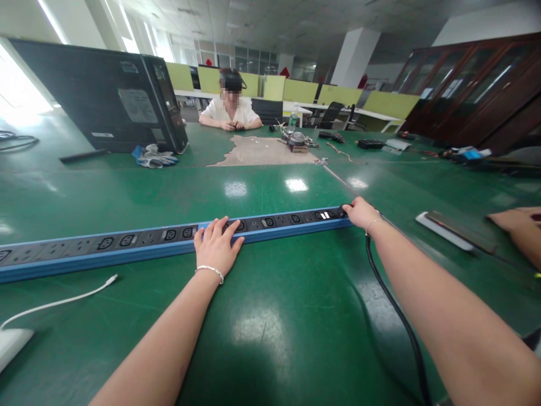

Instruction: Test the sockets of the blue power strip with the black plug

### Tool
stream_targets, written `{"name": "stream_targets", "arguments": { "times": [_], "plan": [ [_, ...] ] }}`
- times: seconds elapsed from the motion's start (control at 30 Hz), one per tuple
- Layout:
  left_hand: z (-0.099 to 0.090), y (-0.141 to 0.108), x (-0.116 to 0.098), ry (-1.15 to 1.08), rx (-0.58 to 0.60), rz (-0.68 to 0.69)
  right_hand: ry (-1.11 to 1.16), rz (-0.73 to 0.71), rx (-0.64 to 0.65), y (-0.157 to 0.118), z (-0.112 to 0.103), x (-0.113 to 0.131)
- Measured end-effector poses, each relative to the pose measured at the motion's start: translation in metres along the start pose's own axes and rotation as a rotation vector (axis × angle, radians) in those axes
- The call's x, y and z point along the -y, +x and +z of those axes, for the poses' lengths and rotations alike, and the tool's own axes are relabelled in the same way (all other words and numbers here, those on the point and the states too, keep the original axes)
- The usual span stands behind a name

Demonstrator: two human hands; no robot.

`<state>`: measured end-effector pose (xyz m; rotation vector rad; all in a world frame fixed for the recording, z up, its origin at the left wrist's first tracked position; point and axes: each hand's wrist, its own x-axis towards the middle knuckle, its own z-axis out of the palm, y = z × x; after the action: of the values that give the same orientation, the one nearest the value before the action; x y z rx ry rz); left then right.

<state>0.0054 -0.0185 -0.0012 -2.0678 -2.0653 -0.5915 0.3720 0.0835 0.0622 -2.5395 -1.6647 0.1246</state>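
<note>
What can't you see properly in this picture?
All in the head view:
Left end of the blue power strip: cut off by the left edge.
Some of its sockets: covered by the left hand.
How the black cable meets the strip: hidden by the right hand.
The cable's other end: past the bottom edge.
Words on the pale label: too blurred.

Free tabletop (169,194) beyond power strip (169,234) (gloves (154,158) leftward)

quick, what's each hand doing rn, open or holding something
Left hand: open, fingers spread on the blue power strip.
Right hand: closed at the strip's end, apparently gripping the black cable.
</note>
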Motion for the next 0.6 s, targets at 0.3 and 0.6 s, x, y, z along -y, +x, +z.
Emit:
{"name": "stream_targets", "arguments": {
  "times": [0.3, 0.6],
  "plan": [
    [-0.0004, 0.0004, 0.0001, 0.011, 0.009, 0.001, -0.054, -0.022, 0.071, -0.0011, 0.0050, 0.0048],
    [0.0000, 0.0004, 0.0008, 0.011, 0.002, 0.005, -0.069, -0.040, 0.092, -0.0004, 0.0057, 0.0035]
  ]
}}
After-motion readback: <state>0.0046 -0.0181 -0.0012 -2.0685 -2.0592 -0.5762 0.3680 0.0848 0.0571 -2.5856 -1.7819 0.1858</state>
